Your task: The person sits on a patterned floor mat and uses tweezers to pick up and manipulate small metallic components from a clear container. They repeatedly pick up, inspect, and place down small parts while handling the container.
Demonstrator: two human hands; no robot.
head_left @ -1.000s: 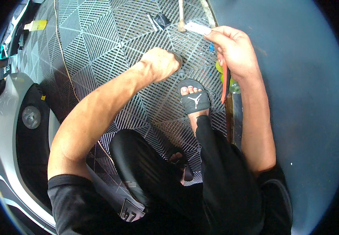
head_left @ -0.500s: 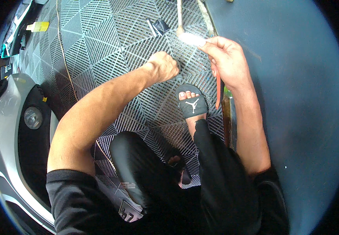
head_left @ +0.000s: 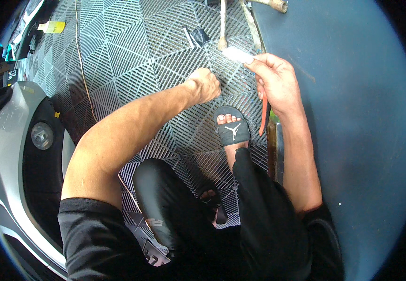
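My right hand (head_left: pixel 280 83) pinches a small flat white piece (head_left: pixel 237 54) between thumb and forefinger; glare washes out its surface. From the curled fingers of that same hand hangs a thin orange-red strip (head_left: pixel 264 114). My left hand (head_left: pixel 205 85) is a closed fist, held over the patterned grille floor (head_left: pixel 170 65), left of the white piece. Whatever the fist may hold is hidden from view. Just beyond the white piece is the end of a rusty metal rod (head_left: pixel 222 28). A dark blue-grey panel (head_left: pixel 353 126) stands close along my right forearm.
A black crumpled item (head_left: pixel 199 36) lies on the floor ahead. A rusty socket-like end (head_left: pixel 278 5) shows at the top edge. Left stands a silver car's bumper (head_left: pixel 6 136), with a thin cable (head_left: pixel 82 70) between it and me. A yellow-bladed tool (head_left: pixel 53 27) lies far left.
The view has shifted a little, bringing the rusty socket-like end further into sight. Both hands keep nearly the same pose, and the white piece stays in my right hand.
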